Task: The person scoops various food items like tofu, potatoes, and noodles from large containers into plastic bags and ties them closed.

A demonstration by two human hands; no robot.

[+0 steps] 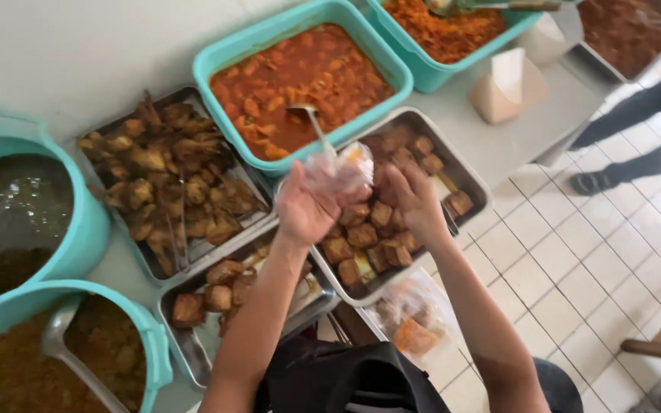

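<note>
Head view – both hands (361,203) closed on a clear plastic bag (337,170), crumpled, orange food inside

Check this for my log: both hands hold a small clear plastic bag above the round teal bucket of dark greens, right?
Not quite. In the head view, both hands hold the small clear plastic bag above the rectangular metal tray of brown fried cubes, not the bucket.
</note>
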